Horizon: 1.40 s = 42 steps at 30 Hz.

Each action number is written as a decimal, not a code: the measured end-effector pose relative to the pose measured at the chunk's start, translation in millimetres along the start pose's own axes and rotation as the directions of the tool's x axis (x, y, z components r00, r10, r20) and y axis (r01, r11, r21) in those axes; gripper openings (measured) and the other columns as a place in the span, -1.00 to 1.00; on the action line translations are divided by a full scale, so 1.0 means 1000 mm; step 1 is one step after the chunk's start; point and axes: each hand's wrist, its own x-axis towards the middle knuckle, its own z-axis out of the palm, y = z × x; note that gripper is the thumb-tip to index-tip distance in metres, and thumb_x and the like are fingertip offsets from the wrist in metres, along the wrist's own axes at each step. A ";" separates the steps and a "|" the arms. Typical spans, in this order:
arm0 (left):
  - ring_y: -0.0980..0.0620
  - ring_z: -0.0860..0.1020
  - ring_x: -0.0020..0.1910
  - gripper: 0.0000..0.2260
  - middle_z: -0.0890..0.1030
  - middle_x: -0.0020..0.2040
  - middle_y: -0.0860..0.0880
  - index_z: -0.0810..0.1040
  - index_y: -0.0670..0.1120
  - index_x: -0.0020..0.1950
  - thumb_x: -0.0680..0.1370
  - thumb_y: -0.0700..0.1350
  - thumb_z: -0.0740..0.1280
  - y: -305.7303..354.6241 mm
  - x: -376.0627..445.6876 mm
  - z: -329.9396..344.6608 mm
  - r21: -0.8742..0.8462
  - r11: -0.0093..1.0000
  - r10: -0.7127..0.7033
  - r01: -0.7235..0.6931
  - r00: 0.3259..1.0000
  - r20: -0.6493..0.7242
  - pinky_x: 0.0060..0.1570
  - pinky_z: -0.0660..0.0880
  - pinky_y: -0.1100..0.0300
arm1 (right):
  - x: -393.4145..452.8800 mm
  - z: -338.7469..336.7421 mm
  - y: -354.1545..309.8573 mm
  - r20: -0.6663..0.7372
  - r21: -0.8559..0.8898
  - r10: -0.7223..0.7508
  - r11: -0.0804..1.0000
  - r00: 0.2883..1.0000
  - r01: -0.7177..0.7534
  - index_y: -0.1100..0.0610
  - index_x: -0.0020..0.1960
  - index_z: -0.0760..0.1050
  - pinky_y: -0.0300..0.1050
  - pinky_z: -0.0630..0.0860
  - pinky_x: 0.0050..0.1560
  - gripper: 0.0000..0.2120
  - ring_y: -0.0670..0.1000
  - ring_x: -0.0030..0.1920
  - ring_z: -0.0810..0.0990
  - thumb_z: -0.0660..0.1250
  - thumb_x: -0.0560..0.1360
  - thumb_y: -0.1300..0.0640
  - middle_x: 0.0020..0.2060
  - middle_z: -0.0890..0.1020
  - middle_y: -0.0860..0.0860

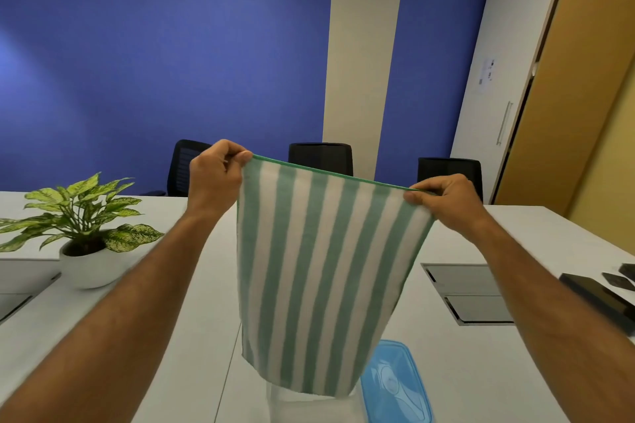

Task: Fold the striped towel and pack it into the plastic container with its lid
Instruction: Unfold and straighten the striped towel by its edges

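Nearest the camera, at the bottom edge, a clear plastic container (302, 405) stands on the white table (178, 336), its top partly hidden by the towel's hanging hem, and a blue lid (395, 385) lies just beside it to the right. Above them the green-and-white striped towel (326, 268) hangs in the air, stretched wide along its top edge. The left hand (216, 175) pinches the upper left corner between thumb and fingers; the right hand (443, 199) pinches the upper right corner the same way. Farther left sits a potted plant (82, 227). Beyond the table stand black chairs (321, 158) against a blue wall (154, 45).
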 end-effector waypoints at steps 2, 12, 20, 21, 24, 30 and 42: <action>0.19 0.49 -0.35 -0.84 0.60 -0.21 -0.04 0.63 -0.22 -0.04 0.58 -0.13 0.37 -0.004 0.001 -0.001 -0.011 0.999 -0.040 0.040 0.999 -0.012 -0.37 0.40 0.49 | -0.001 -0.004 0.003 -0.023 0.091 0.041 0.995 0.999 -0.039 0.17 -0.04 0.69 0.04 0.64 -0.15 -0.86 0.03 -0.20 0.64 0.49 0.43 0.15 -0.16 0.71 0.12; -0.02 0.52 -0.19 -0.75 0.56 -0.20 -0.05 0.55 -0.13 -0.06 0.60 0.06 0.31 -0.012 0.003 0.003 -0.208 0.934 -0.283 0.292 0.956 0.070 -0.10 0.60 -0.20 | 0.000 -0.010 -0.006 0.001 0.452 0.202 0.874 0.979 -0.181 0.20 -0.01 0.62 -0.07 0.71 -0.20 -0.89 0.11 -0.12 0.68 0.39 0.49 0.20 -0.11 0.69 0.09; 0.00 0.53 -0.21 -0.74 0.54 -0.25 0.01 0.50 -0.03 -0.21 0.57 0.10 0.31 0.002 -0.002 0.018 -0.183 0.887 -0.421 0.424 0.905 0.053 -0.12 0.64 -0.10 | 0.015 0.019 -0.018 -0.279 0.353 0.350 0.903 0.894 -0.244 0.11 -0.26 0.61 -0.05 0.64 -0.30 -0.88 0.16 -0.16 0.70 0.52 0.40 0.13 -0.19 0.70 0.13; -0.04 0.57 -0.17 -0.74 0.56 -0.23 0.00 0.50 -0.04 -0.21 0.56 0.11 0.31 0.006 -0.003 0.022 -0.192 0.872 -0.448 0.451 0.892 0.060 -0.12 0.65 -0.12 | 0.015 0.024 -0.024 -0.296 0.335 0.342 0.911 0.892 -0.239 0.09 -0.30 0.59 -0.05 0.63 -0.31 -0.85 0.14 -0.18 0.70 0.52 0.39 0.12 -0.20 0.69 0.12; -0.08 0.61 -0.17 -0.75 0.57 -0.19 -0.07 0.52 -0.12 -0.14 0.56 0.07 0.33 0.023 -0.012 0.038 -0.276 0.821 -0.483 0.500 0.866 0.130 -0.37 0.65 0.01 | 0.009 0.042 -0.044 -0.263 0.340 0.325 0.912 0.909 -0.228 0.10 -0.32 0.59 0.11 0.70 -0.20 -0.83 0.19 -0.13 0.70 0.52 0.38 0.09 -0.23 0.69 0.13; -0.19 0.68 -0.12 -0.76 0.65 -0.12 -0.22 0.56 -0.10 -0.18 0.52 0.06 0.40 0.057 -0.042 0.070 -0.370 0.780 -0.418 0.506 0.860 0.293 -0.40 0.66 -0.14 | -0.006 0.079 -0.082 -0.101 0.391 0.268 0.896 0.958 -0.210 0.17 -0.21 0.64 0.13 0.70 -0.12 -0.83 0.13 -0.16 0.70 0.54 0.38 0.07 -0.24 0.69 0.09; -0.05 0.72 -0.20 -0.78 0.72 -0.15 -0.11 0.67 -0.15 -0.04 0.53 0.02 0.44 0.065 -0.068 0.083 -0.427 0.752 -0.370 0.502 0.858 0.358 -0.23 0.69 -0.08 | -0.030 0.102 -0.093 -0.048 0.202 0.052 0.979 0.997 -0.042 -0.03 -0.22 0.62 0.08 0.68 -0.03 -0.87 0.00 -0.19 0.69 0.40 0.51 0.04 -0.30 0.66 -0.12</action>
